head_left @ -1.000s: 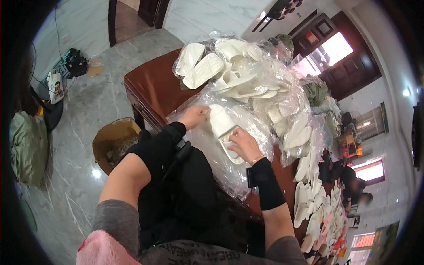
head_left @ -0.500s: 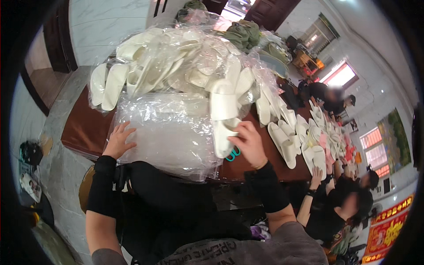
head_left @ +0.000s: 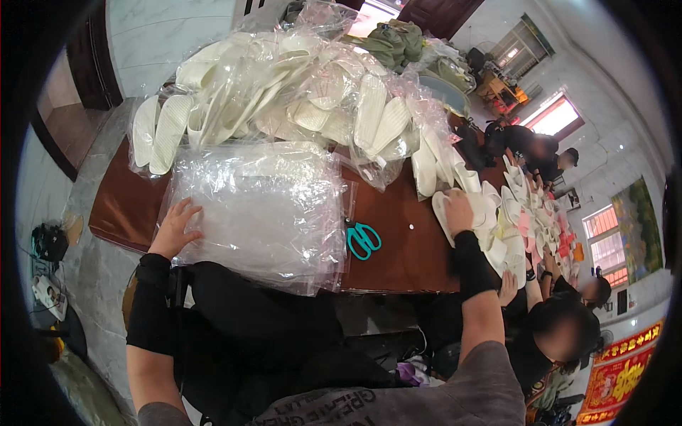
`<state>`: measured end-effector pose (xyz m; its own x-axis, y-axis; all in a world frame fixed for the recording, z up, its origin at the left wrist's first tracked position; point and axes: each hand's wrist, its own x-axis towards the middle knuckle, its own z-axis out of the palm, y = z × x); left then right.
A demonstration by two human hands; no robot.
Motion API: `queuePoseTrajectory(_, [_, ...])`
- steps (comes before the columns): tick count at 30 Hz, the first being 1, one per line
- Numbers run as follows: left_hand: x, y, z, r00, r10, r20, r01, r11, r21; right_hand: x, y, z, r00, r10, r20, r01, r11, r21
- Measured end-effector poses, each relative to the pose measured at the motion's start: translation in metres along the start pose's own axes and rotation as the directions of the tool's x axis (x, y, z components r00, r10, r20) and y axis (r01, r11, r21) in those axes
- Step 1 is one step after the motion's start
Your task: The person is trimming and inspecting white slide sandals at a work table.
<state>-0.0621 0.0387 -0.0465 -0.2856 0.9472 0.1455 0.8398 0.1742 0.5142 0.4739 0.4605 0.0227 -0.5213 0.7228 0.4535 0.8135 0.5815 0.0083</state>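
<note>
My left hand [head_left: 176, 228], its fingers apart, rests on the left edge of a stack of clear plastic bags [head_left: 256, 213] in front of me. Out to the right, my right hand [head_left: 457, 211] is closed over a white slipper [head_left: 442, 213] at the near end of a row of loose white slippers; its fingertips are partly hidden. Teal-handled scissors [head_left: 364, 241] lie beside the bags. Behind the stack is a heap of white slippers [head_left: 284, 92] in clear bags, one pair [head_left: 380, 117] showing its soles.
The brown tabletop [head_left: 398, 245] carries a small white speck. Loose white and pink slippers [head_left: 526, 213] run along its right side, where a co-worker's hand [head_left: 508, 287] reaches in. Other people sit farther along. A green bundle [head_left: 394, 42] stands behind the heap.
My right hand has moved right, from a white slipper beside the bags to the slipper row. That slipper is gone from there, uncovering the scissors. My left hand stays on the bags.
</note>
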Motion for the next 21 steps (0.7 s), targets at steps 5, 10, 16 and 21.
queuePoseTrajectory(5, [0.002, 0.004, 0.005, 0.999, -0.032, 0.011, 0.032, 0.999, -0.014, 0.013, -0.04, 0.067, 0.963, -0.059, 0.264, 0.118, 0.97, -0.213])
queuePoseTrajectory(10, [-0.004, 0.003, 0.001, 0.998, -0.052, 0.02, 0.052, 0.999, -0.004, 0.028, -0.06, 0.08, 0.937, 0.103, 0.334, 0.03, 0.928, -0.371])
queuePoseTrajectory(16, [-0.001, 0.002, 0.005, 1.0, 0.006, -0.003, -0.006, 1.0, -0.001, 0.076, -0.022, 0.046, 0.983, 0.023, -0.181, -0.049, 0.989, -0.136])
queuePoseTrajectory(21, [0.007, 0.004, 0.006, 1.0, 0.0, -0.007, 0.0, 1.0, 0.023, 0.09, -0.004, -0.023, 0.905, 0.356, -0.234, -0.3, 0.922, 0.243])
